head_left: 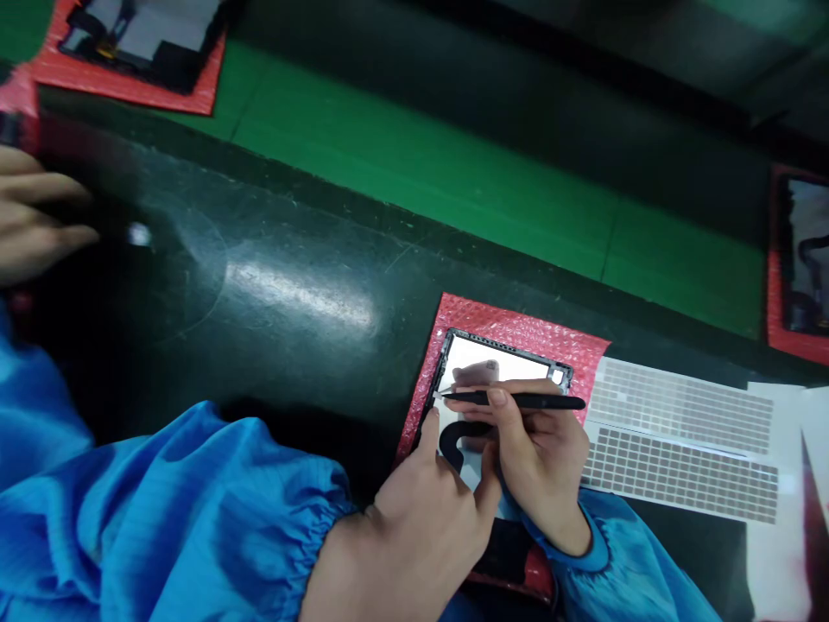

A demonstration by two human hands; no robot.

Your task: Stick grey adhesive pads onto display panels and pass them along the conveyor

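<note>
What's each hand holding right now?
Left hand: open, fingers resting on the framed panel.
Right hand: grip closed on the thin black tool.

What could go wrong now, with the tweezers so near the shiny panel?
1. The pointed tweezers in the right hand reach the upper left corner of the panel; a slip could scratch its glossy surface.
2. The left hand lies on the panel and may leave fingerprints.
3. The panel rests on soft red bubble wrap, so it might shift under pressure.

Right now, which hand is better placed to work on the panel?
Likely the right hand: it holds the black tool, tip on the panel; the left hand rests at its edge.
</note>
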